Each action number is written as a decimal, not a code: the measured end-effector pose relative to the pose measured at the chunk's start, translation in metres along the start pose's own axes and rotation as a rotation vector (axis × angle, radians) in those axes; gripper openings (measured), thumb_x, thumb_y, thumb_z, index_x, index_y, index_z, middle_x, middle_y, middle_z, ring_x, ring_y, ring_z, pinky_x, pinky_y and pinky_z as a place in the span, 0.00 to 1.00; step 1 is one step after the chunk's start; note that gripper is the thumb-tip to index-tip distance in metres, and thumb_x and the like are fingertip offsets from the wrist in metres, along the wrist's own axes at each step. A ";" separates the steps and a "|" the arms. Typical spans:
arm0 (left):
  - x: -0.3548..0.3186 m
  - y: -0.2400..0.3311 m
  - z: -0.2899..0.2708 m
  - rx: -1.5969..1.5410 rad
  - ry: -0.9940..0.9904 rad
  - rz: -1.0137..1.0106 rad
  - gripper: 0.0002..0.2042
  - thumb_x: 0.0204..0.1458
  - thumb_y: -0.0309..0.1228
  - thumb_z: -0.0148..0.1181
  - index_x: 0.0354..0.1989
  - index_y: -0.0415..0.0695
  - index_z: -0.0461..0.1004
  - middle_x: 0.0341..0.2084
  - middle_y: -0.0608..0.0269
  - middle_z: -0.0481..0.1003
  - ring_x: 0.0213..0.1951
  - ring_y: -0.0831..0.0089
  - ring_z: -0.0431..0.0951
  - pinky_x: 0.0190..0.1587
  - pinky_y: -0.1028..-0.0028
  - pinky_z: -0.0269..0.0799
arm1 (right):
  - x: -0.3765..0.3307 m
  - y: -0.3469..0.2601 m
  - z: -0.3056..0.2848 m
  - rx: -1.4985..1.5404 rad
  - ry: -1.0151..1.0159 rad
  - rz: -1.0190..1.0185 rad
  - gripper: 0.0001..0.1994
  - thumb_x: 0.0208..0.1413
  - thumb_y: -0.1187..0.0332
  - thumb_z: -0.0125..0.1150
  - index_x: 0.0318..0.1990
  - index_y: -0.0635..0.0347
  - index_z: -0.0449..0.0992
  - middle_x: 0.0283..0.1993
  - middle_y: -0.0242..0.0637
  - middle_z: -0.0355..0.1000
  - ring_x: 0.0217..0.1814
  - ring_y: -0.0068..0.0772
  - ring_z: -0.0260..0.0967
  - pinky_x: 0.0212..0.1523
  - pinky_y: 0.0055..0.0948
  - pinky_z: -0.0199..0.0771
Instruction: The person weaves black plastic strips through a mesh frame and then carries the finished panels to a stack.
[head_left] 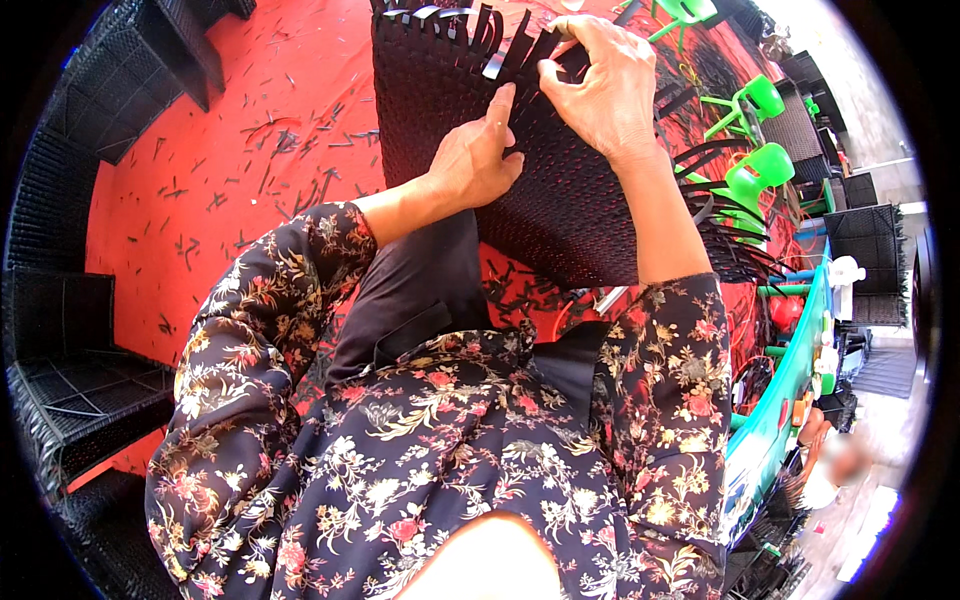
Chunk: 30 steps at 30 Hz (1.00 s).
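Note:
A black woven basket-like piece (560,200) stands in front of me, with loose flat strips (490,30) sticking up along its far edge. My left hand (475,155) rests against its near side, index finger stretched toward the rim and thumb apart, holding nothing I can see. Further right, my right hand (610,90) bends over the same edge, thumb and forefinger pinching a black strip (545,45). A few strips near the rim show a shiny pale side. What lies behind the right hand's fingers is hidden.
Cut black scraps (285,135) litter the red floor covering (150,300). Dark woven pieces (90,400) stand along the left. Green chairs (760,170) and a teal-edged table (790,390) are on the right. Another person (820,490) is at the lower right. Long loose strips (735,240) trail off the right side.

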<state>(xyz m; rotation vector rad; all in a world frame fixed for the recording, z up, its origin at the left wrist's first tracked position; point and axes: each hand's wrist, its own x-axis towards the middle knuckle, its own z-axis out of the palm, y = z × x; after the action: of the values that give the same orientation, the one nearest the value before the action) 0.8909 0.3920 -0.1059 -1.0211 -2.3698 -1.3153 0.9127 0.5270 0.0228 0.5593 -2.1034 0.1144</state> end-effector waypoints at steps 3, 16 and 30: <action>0.000 -0.002 0.003 0.018 0.047 0.030 0.40 0.42 0.24 0.61 0.63 0.37 0.45 0.27 0.57 0.74 0.25 0.63 0.74 0.31 0.67 0.71 | 0.003 -0.001 0.000 0.012 0.037 0.001 0.09 0.40 0.67 0.65 0.31 0.56 0.74 0.28 0.34 0.74 0.33 0.39 0.72 0.39 0.33 0.69; 0.013 0.015 -0.009 -0.029 0.083 0.019 0.41 0.43 0.25 0.59 0.65 0.36 0.40 0.30 0.53 0.74 0.28 0.60 0.75 0.34 0.66 0.71 | -0.004 0.002 -0.011 0.060 0.049 0.075 0.15 0.38 0.76 0.61 0.39 0.56 0.74 0.30 0.36 0.74 0.35 0.40 0.72 0.40 0.35 0.69; 0.022 0.014 0.005 0.051 0.029 0.018 0.41 0.43 0.29 0.58 0.63 0.32 0.40 0.29 0.48 0.74 0.35 0.50 0.75 0.39 0.58 0.71 | 0.011 -0.030 -0.025 -0.243 0.079 -0.129 0.26 0.37 0.63 0.67 0.47 0.57 0.68 0.40 0.41 0.71 0.47 0.42 0.68 0.48 0.46 0.64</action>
<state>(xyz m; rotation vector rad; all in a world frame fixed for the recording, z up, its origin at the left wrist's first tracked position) 0.8850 0.4110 -0.0884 -1.0003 -2.3547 -1.2478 0.9397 0.5037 0.0421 0.5322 -1.9633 -0.1875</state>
